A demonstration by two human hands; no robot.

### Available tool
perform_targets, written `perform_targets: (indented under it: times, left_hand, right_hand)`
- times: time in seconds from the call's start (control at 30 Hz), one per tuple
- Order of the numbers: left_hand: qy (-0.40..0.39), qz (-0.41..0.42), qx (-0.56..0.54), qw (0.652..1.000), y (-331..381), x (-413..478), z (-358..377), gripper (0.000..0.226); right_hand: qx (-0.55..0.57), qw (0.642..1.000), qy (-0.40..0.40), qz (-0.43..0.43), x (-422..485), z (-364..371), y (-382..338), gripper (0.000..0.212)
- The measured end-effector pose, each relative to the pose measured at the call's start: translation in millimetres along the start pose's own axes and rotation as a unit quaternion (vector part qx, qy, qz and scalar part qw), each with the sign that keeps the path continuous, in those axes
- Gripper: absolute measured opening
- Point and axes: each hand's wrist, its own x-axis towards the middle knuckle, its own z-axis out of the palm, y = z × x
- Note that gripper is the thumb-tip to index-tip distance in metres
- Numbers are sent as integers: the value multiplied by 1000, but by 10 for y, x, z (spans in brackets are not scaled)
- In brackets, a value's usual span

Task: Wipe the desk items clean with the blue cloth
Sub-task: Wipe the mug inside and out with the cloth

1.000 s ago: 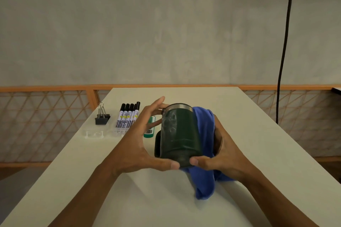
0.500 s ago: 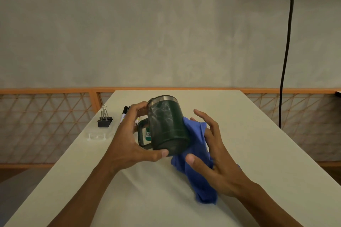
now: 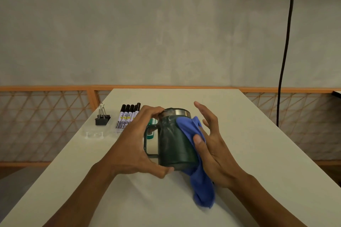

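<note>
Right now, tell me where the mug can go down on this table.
Bare: the table right of the cloth, out to its edge, and the far end beyond the mug. Crowded: the left edge, with clip and markers.

**Things We Cannot See Well**

The left hand [image 3: 132, 145] covers the ends of the black markers [image 3: 127, 116] and most of a small green thing [image 3: 150, 136] behind the green mug [image 3: 173, 145]. Part of the blue cloth [image 3: 201, 188] goes behind the mug. The marker words are too small to read. The black cable [image 3: 285, 61] runs off the top.
</note>
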Motion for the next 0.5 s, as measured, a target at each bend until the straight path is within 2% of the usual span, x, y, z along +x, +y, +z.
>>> perform_targets:
  times: [0.07,0.13,0.2,0.27,0.5]
  left_hand:
    - [-9,18,5,1000,25,7,59,117]
    - [-13,26,12,1000,6,10,87,117]
    - [-11,19,11,1000,-34,7,87,116]
    - [-1,7,10,1000,-67,2,65,116]
    - [52,-25,17,998,-214,13,-100,119]
  right_hand:
    - [64,997,32,29,82,-14,-40,54]
    - [114,990,48,67,128,14,7,50]
    - [141,985,42,89,137,59,65,51]
    - [154,985,26,77,115,99,58,50]
    - [-45,996,-69,-20,-148,114,116,42]
